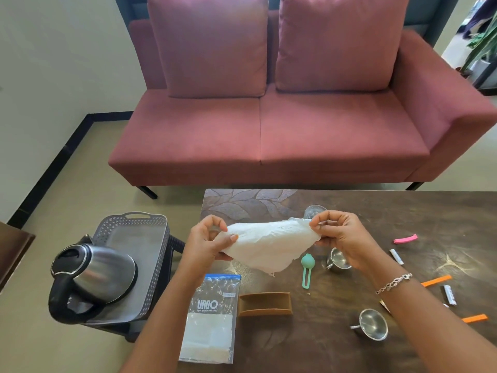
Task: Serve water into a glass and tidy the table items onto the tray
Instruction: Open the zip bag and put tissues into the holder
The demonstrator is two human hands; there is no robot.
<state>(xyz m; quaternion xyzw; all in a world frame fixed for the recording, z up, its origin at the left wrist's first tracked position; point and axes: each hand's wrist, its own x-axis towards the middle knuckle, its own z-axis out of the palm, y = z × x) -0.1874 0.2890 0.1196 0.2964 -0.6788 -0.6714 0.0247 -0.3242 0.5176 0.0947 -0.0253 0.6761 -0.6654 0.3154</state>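
The left grip [209,243] and right grip [339,238] each pinch one end of the white cloth [269,247]; light and limp, it looks best held by its corners.

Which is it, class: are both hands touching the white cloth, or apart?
Touching. The head view shows the left hand and the right hand each pinching one end of the white cloth.

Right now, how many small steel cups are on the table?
2. The far cup sits just under the right hand; the near cup stands beside that forearm. The held cloth could hide another.
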